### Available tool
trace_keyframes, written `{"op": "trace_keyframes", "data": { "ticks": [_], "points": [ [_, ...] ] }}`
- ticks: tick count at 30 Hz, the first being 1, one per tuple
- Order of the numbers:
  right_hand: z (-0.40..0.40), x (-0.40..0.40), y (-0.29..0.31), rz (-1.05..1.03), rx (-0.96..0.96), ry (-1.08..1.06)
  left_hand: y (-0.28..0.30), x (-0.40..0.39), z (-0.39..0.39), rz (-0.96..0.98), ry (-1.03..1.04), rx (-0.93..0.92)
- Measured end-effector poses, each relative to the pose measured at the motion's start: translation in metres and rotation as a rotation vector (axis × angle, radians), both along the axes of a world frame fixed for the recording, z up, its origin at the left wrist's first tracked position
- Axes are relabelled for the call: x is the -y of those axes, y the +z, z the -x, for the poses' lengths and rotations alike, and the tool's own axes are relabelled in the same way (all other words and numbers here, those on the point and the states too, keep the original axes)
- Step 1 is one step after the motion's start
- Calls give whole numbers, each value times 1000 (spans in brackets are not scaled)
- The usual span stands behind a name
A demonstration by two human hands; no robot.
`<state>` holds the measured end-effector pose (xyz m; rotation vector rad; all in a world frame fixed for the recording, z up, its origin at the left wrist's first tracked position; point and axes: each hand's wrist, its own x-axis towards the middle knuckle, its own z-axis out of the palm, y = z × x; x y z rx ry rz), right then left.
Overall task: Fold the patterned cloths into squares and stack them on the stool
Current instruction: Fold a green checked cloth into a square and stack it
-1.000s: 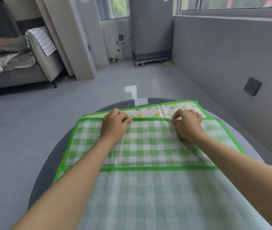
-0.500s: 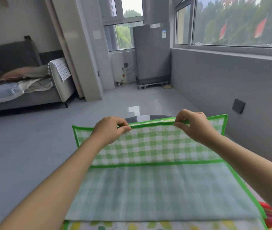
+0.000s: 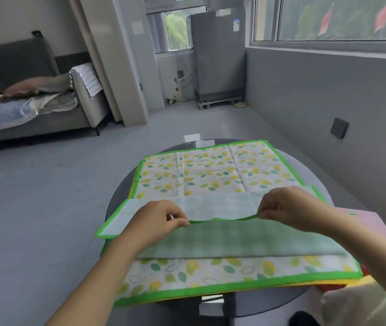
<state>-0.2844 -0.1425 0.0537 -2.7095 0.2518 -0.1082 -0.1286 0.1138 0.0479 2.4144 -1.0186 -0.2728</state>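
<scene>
Both hands are up over the round dark table (image 3: 121, 198), and each one pinches the green edge of the checked cloth (image 3: 234, 238). The left hand (image 3: 154, 222) has thumb and finger squeezed on the edge, and the right hand (image 3: 288, 208) pinches it the same way a bit farther along. The cloth sags between them and its outer ends droop down past each hand. Under it, flat on the table, lies the leafy cloth (image 3: 206, 175) with yellow and green spots. I think the fold could come out crooked, because the floppy ends may not line up when the edge is laid down. A thin pinch could also slip. The leafy cloth might get dragged along too. I cannot see a stool for sure.
</scene>
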Motion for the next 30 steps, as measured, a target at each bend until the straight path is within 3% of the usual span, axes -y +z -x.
{"op": "trace_keyframes", "data": {
  "ticks": [9,20,30],
  "points": [
    [10,-4,-32,14,-118,128,-28,-6,8,-196,-97,65],
    [16,-5,-39,-91,-133,139,-36,-7,10,-189,-95,-108],
    [18,-8,-45,-37,-113,150,-34,-2,13,-231,-113,-85]
  ]
}}
